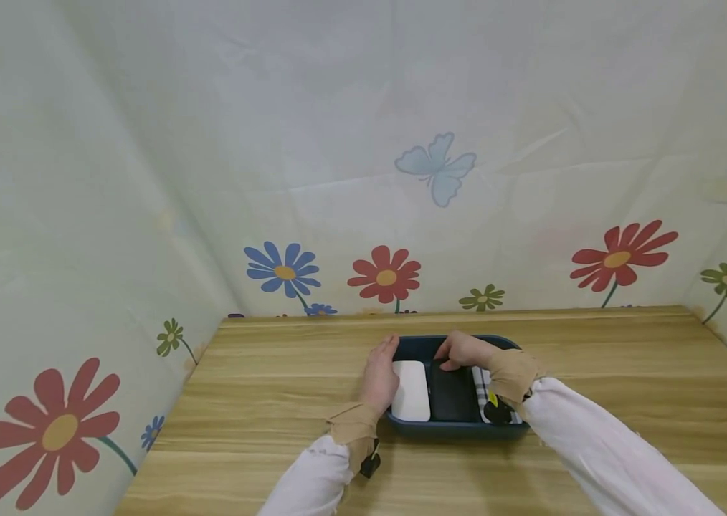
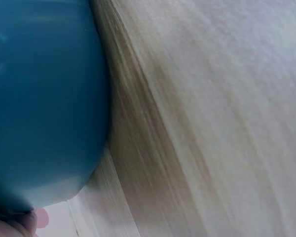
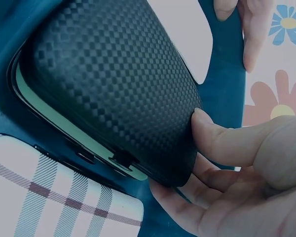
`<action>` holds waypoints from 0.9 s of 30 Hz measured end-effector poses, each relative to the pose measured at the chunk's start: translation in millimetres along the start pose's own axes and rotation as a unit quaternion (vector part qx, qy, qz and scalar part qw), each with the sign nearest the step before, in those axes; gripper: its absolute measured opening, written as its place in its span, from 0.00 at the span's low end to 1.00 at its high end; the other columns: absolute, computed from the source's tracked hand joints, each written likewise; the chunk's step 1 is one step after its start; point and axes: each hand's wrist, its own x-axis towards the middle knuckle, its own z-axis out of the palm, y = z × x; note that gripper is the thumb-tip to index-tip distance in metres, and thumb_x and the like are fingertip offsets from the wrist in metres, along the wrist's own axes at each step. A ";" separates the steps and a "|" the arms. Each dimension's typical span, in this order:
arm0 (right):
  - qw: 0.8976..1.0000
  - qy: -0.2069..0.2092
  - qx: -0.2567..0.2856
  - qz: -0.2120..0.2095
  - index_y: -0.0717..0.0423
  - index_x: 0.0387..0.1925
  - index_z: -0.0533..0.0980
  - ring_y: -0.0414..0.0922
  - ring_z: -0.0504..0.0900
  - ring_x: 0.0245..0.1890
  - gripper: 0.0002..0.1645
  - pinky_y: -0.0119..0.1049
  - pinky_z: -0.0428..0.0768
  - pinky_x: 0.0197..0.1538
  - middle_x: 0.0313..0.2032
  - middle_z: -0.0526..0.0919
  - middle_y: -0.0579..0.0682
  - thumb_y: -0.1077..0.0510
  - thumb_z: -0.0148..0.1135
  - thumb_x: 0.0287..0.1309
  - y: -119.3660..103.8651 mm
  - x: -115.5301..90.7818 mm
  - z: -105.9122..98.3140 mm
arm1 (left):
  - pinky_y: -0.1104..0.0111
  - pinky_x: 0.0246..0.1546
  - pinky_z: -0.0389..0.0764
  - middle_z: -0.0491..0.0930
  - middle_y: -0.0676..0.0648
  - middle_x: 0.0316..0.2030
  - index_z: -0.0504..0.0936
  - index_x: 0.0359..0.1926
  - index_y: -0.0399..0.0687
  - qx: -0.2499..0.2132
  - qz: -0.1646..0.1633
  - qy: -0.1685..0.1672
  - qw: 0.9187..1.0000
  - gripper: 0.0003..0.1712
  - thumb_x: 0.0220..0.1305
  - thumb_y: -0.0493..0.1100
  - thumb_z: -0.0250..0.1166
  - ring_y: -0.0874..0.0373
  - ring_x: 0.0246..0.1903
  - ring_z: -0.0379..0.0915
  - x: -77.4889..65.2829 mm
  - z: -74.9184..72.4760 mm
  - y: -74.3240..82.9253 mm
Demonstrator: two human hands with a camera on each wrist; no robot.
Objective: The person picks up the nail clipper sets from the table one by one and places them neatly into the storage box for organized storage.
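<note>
A dark blue tray (image 1: 460, 429) stands on the table, with three cases side by side inside it. The white case (image 1: 411, 390) lies at the left, a black glasses case (image 3: 118, 74) with a checkered weave in the middle, and a plaid case (image 3: 64, 192) at the right, partly hidden by my right wrist. My right hand (image 1: 467, 350) grips the far end of the black case, thumb on its top and fingers under its edge. A pale green rim shows along the black case's side. My left hand (image 1: 379, 376) holds the tray's left wall, thumb inside and fingers outside.
The wooden table (image 1: 260, 387) stretches to both sides of the tray. Behind it hangs a pale curtain (image 1: 338, 179) printed with flowers and a butterfly, and more of it runs along the left and right edges. A small camera (image 1: 370, 464) is strapped to my left wrist.
</note>
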 end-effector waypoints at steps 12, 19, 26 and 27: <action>0.999 -0.011 -0.037 0.014 0.62 0.37 0.81 0.46 0.78 0.35 0.13 0.40 0.78 0.34 0.34 0.81 0.54 0.64 0.68 0.45 -60.3 -33.5 -22.3 | 0.61 0.56 0.61 0.65 0.38 0.58 0.67 0.59 0.33 0.003 0.006 0.006 1.000 0.32 0.51 0.17 0.55 0.47 0.56 0.60 1.2 0.5 1.5; 0.998 -0.005 -0.054 0.025 0.59 0.38 0.82 0.45 0.78 0.34 0.13 0.40 0.78 0.33 0.35 0.81 0.53 0.62 0.68 0.46 -49.1 -26.2 -19.7 | 0.60 0.56 0.61 0.65 0.37 0.58 0.67 0.59 0.33 -0.003 0.005 0.004 1.000 0.32 0.51 0.17 0.54 0.46 0.57 0.60 1.0 0.4 1.5; 0.996 0.009 -0.047 0.069 0.68 0.37 0.79 0.49 0.78 0.35 0.11 0.42 0.77 0.38 0.34 0.80 0.56 0.67 0.63 0.49 -149.5 -85.2 -38.2 | 0.61 0.56 0.60 0.64 0.37 0.58 0.67 0.59 0.33 -0.005 -0.001 -0.001 1.000 0.32 0.51 0.17 0.54 0.47 0.57 0.59 -0.8 0.6 0.0; 0.996 0.012 -0.045 0.074 0.69 0.37 0.79 0.50 0.78 0.35 0.11 0.42 0.77 0.38 0.34 0.80 0.57 0.67 0.63 0.50 -156.2 -89.7 -39.2 | 0.61 0.57 0.60 0.64 0.38 0.59 0.67 0.59 0.33 -0.006 -0.003 -0.002 1.000 0.32 0.51 0.17 0.54 0.47 0.57 0.59 -1.2 0.3 -0.1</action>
